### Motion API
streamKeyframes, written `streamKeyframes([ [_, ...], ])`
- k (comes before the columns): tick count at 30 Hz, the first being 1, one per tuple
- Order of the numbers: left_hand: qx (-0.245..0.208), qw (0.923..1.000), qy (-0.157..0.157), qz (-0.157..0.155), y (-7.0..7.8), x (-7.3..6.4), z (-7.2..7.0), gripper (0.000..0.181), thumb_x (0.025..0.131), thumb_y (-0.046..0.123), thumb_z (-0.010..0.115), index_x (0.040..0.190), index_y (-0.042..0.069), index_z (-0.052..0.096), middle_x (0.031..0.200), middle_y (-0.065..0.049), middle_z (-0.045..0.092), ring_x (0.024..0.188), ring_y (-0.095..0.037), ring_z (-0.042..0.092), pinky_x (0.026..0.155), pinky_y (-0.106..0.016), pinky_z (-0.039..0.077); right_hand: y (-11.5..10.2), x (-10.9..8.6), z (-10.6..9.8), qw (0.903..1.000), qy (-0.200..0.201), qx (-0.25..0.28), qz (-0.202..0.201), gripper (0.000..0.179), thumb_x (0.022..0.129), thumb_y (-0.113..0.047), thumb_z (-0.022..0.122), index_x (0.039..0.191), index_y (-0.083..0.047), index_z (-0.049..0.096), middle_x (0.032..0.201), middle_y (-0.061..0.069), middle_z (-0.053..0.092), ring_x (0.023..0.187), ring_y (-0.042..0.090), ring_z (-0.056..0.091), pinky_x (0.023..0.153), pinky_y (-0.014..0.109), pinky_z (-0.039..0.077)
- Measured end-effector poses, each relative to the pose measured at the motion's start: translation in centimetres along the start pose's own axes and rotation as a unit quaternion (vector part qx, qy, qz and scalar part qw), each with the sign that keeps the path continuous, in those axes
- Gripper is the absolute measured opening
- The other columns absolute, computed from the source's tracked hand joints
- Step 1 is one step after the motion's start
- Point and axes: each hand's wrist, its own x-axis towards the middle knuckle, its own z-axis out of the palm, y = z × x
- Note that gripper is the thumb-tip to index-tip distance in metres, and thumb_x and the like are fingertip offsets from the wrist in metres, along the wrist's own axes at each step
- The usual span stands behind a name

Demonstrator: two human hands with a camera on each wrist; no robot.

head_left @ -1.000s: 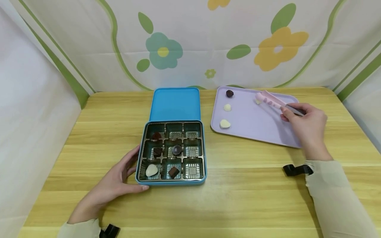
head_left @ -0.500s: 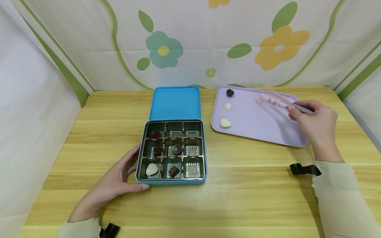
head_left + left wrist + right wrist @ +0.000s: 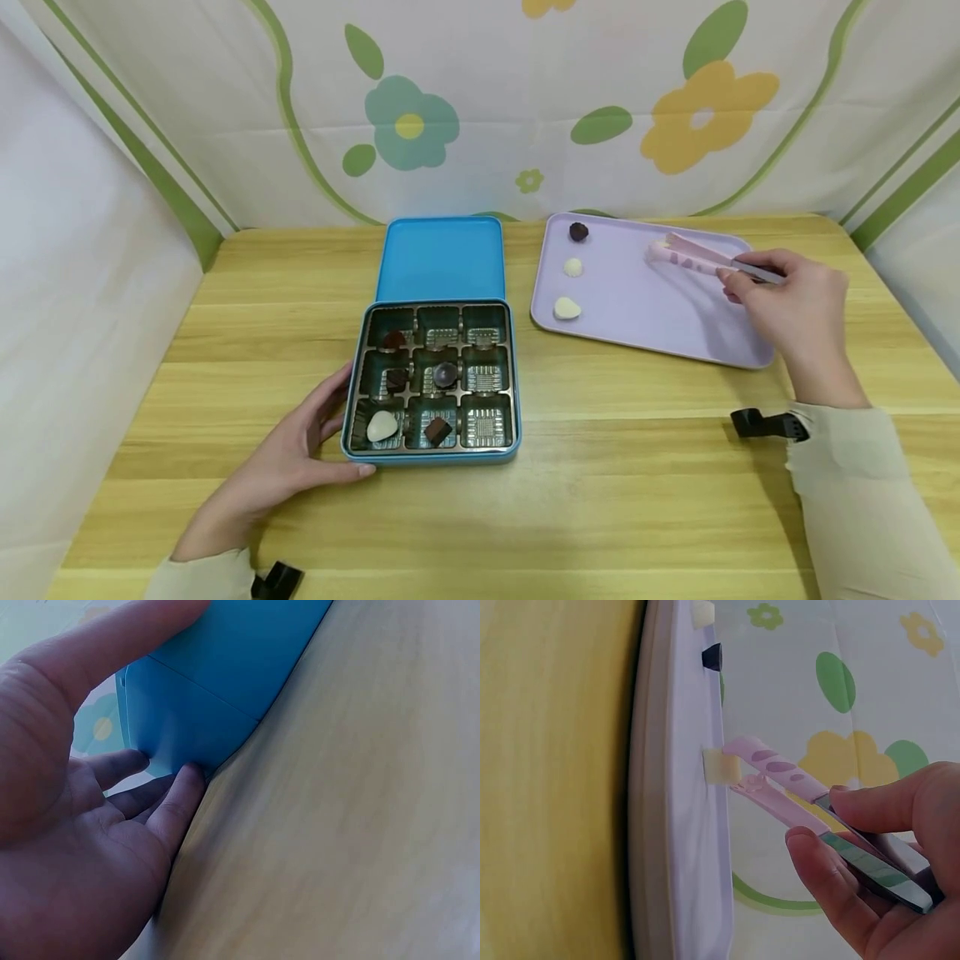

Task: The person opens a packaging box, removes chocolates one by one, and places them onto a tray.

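Observation:
In the head view my right hand [image 3: 798, 317] pinches pink-tipped tongs [image 3: 693, 258] with metal handles over the right part of a lilac tray [image 3: 622, 317]. Their tips stand apart beside a pale, block-shaped chocolate [image 3: 718, 766], clearest in the right wrist view; whether they touch it I cannot tell. My left hand [image 3: 288, 454] rests against the left side and front corner of a blue tin [image 3: 450, 460], thumb spread from the fingers. Inside the tin, a divided insert holds a white chocolate [image 3: 382, 426], a brown cube [image 3: 438, 431], a dark ball [image 3: 446, 375] and other dark pieces.
The tin's blue lid [image 3: 441, 260] lies behind it. Along the tray's left side sit a dark chocolate [image 3: 578, 232], a small white one [image 3: 573, 267] and a larger white one [image 3: 567, 308]. A floral cloth [image 3: 487, 108] hangs behind the wooden table [image 3: 600, 500].
My right hand and the tongs have shifted right from a second ago. The tongs' tips have spread wider around the pale chocolate's place since half a second ago. My left hand stays put.

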Motion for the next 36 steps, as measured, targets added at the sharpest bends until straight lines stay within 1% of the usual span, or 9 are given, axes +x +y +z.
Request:
streamKeyframes([
  [5,-0.001,1.0000,-0.004,-0.003,0.1,0.0,0.0,0.120,0.083,0.006,0.092,0.174,0.027,0.017,0.179,-0.014,0.022,0.148,0.012,0.036,0.114,-0.005,0.037,-0.5,-0.2,-0.1,0.9993,0.011,-0.033,-0.014,0.044,0.100,-0.034,0.076,0.126,0.001,0.077,0.066,-0.055,0.046,0.061,-0.029,0.051,0.059,0.002,0.042],
  [7,-0.001,1.0000,-0.004,-0.002,0.1,0.1,0.0,0.121,0.083,0.006,0.092,0.174,0.028,0.017,0.180,-0.014,0.021,0.149,0.012,0.035,0.115,-0.005,0.037,-0.5,-0.2,-0.1,0.9994,0.013,-0.029,-0.014,0.044,0.100,-0.033,0.075,0.127,0.002,0.076,0.066,-0.055,0.046,0.062,-0.029,0.051,0.060,0.001,0.042],
  [13,0.002,1.0000,-0.003,-0.005,0.0,0.1,-0.1,0.120,0.082,0.007,0.093,0.174,0.029,0.018,0.180,-0.013,0.022,0.149,0.012,0.035,0.115,-0.005,0.036,-0.4,-0.1,-0.4,0.9993,0.025,0.027,0.008,0.046,0.101,-0.028,0.074,0.134,0.004,0.072,0.065,-0.049,0.053,0.062,-0.025,0.059,0.059,0.001,0.048],
  [20,0.000,1.0000,-0.005,-0.007,0.0,0.1,-0.1,0.120,0.083,0.007,0.092,0.174,0.029,0.018,0.179,-0.013,0.023,0.149,0.012,0.035,0.114,-0.005,0.037,0.3,0.2,-0.3,0.9974,0.021,0.068,0.008,0.043,0.100,-0.023,0.076,0.132,0.006,0.072,0.069,-0.046,0.059,0.064,-0.021,0.064,0.061,0.003,0.052],
  [23,-0.006,0.9999,-0.005,-0.012,0.1,0.1,-0.1,0.120,0.083,0.006,0.092,0.174,0.029,0.018,0.178,-0.013,0.024,0.148,0.009,0.039,0.114,-0.006,0.039,0.7,0.5,-0.6,0.9944,0.009,0.104,0.013,0.043,0.098,-0.020,0.079,0.133,0.005,0.072,0.074,-0.043,0.064,0.067,-0.016,0.068,0.063,0.006,0.056],
  [26,-0.014,0.9997,-0.006,-0.017,0.0,0.1,0.0,0.119,0.083,0.005,0.092,0.174,0.029,0.019,0.177,-0.013,0.026,0.146,0.007,0.042,0.113,-0.007,0.040,1.4,0.8,-0.9,0.9904,-0.020,0.134,0.025,0.045,0.096,-0.019,0.081,0.135,0.001,0.071,0.082,-0.038,0.070,0.073,-0.012,0.072,0.067,0.010,0.060],
  [30,-0.006,0.9999,-0.004,-0.009,0.0,0.1,-0.1,0.119,0.083,0.005,0.092,0.174,0.029,0.019,0.177,-0.013,0.027,0.147,0.008,0.040,0.113,-0.006,0.039,2.1,1.1,-0.9,0.9903,-0.051,0.123,0.041,0.046,0.097,-0.024,0.082,0.137,-0.004,0.071,0.086,-0.039,0.071,0.078,-0.014,0.072,0.070,0.009,0.060],
  [33,0.001,1.0000,-0.004,-0.003,-0.1,0.1,-0.1,0.119,0.083,0.005,0.092,0.174,0.029,0.019,0.177,-0.013,0.027,0.148,0.009,0.038,0.113,-0.006,0.039,2.2,1.2,-0.9,0.9926,-0.052,0.101,0.044,0.048,0.098,-0.029,0.080,0.138,-0.003,0.071,0.081,-0.040,0.069,0.076,-0.015,0.070,0.070,0.007,0.058],
  [36,0.001,1.0000,-0.004,-0.001,0.0,0.1,-0.1,0.119,0.083,0.005,0.092,0.174,0.029,0.019,0.177,-0.013,0.027,0.148,0.009,0.038,0.113,-0.006,0.039,2.2,1.3,-0.9,0.9934,-0.046,0.094,0.048,0.050,0.099,-0.030,0.079,0.139,-0.001,0.070,0.078,-0.040,0.068,0.074,-0.015,0.070,0.069,0.006,0.057],
])
